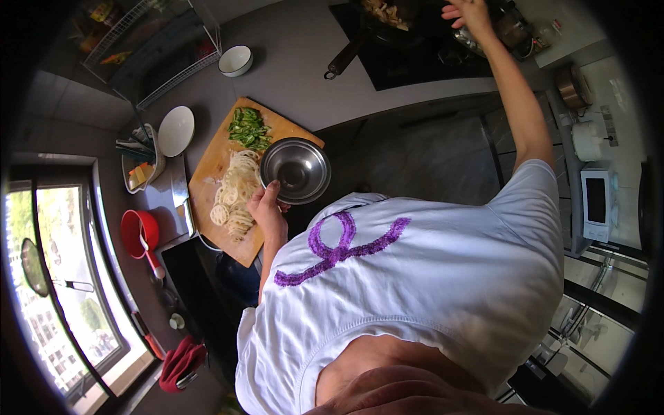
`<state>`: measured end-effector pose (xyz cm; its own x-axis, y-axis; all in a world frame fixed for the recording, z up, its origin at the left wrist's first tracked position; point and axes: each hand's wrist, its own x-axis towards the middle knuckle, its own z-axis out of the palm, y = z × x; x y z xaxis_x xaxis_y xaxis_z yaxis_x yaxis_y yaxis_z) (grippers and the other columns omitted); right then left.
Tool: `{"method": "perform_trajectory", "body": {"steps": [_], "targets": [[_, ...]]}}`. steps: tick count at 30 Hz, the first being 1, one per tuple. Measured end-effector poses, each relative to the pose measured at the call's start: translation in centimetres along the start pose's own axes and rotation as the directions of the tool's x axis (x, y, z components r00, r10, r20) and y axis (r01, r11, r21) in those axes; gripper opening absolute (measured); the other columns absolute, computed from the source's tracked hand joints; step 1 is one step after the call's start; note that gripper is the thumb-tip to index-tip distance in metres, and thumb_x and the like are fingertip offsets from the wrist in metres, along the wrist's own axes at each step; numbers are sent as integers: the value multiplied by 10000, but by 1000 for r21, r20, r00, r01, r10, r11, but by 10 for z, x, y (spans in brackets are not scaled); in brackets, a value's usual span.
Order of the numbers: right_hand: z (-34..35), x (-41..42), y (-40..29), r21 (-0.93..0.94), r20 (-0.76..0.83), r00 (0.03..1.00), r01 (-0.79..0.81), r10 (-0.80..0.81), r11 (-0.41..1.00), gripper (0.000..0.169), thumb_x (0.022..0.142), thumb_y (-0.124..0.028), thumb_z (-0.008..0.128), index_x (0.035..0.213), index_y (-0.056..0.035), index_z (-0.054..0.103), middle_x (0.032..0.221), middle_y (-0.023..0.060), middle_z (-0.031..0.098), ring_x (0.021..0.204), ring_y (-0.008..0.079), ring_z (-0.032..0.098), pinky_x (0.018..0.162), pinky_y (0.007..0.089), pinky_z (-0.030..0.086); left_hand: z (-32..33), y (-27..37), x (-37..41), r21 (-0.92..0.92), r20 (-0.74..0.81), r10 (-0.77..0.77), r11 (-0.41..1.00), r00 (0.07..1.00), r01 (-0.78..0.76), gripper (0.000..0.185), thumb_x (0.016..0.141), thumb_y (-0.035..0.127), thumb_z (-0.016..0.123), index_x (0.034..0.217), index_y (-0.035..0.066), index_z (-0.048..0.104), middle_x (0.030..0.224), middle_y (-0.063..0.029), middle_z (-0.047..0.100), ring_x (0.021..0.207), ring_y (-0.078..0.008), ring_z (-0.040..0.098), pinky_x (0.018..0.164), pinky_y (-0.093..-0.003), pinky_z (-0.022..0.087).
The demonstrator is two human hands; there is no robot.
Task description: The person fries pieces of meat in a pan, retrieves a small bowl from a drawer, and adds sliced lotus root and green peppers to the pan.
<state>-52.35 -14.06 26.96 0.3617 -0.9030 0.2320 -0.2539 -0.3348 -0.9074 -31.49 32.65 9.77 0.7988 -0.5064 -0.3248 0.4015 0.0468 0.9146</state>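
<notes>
My left hand (pixel 270 205) grips the rim of a stainless steel bowl (pixel 300 168), thumb on the inside; the bowl looks empty and is held over the right edge of a wooden cutting board (pixel 205 181). On the board lie sliced lotus root (pixel 234 194) and, above it, a pile of cut green peppers (pixel 249 128). At the top right, my right hand (pixel 466 15) reaches over the black cooktop (pixel 410 70), fingers apart, nothing seen in it. A frying pan with a dark handle (pixel 348 54) holds food pieces (pixel 386 13) on the cooktop.
A white bowl (pixel 235 61), a white plate (pixel 176 131) and a wire rack (pixel 179 78) stand on the counter. A knife (pixel 182 194) lies left of the board, near a red pan (pixel 140 233) and the sink (pixel 194 290). A microwave (pixel 596 205) stands at the far right.
</notes>
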Motion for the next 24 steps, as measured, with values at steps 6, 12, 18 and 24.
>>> {"method": "perform_trajectory", "body": {"steps": [6, 12, 18, 24], "targets": [[-33, 20, -37, 164, -264, 917, -265, 301, 950, 239, 730, -191, 509, 774, 43, 493, 643, 267, 593, 510, 303, 625, 344, 340, 480, -4, 13, 1, -13, 12, 6, 1000, 1000, -6, 145, 792, 105, 593, 684, 9, 599, 518, -38, 544, 344, -94, 430, 333, -208, 319], [36, 35, 36, 679, -272, 885, -103, 379, 727, 170, 823, -50, 455, 894, 93, 393, 741, 328, 570, 601, 385, 633, 470, 413, 556, -3, 15, 2, 5, 14, 0, 1000, 1000, 0, 143, 796, 98, 583, 683, 12, 600, 523, -41, 551, 341, -88, 420, 335, -207, 316], [30, 51, 65, 848, -383, 785, 90, 486, 523, 176, 799, -4, 425, 828, 126, 311, 762, 375, 530, 601, 455, 607, 493, 491, 572, 2, 16, 4, -10, 46, 6, 1000, 999, -6, 155, 796, 111, 590, 669, 21, 593, 517, -39, 552, 339, -91, 436, 335, -205, 323], [15, 17, 48, 686, -229, 925, -68, 304, 724, 156, 777, -7, 439, 849, 106, 358, 843, 380, 550, 663, 435, 624, 525, 445, 576, -2, 12, 4, -6, -15, -10, 1000, 1000, 10, 152, 793, 109, 597, 668, 24, 589, 515, -34, 549, 339, -93, 442, 332, -207, 324]]}}
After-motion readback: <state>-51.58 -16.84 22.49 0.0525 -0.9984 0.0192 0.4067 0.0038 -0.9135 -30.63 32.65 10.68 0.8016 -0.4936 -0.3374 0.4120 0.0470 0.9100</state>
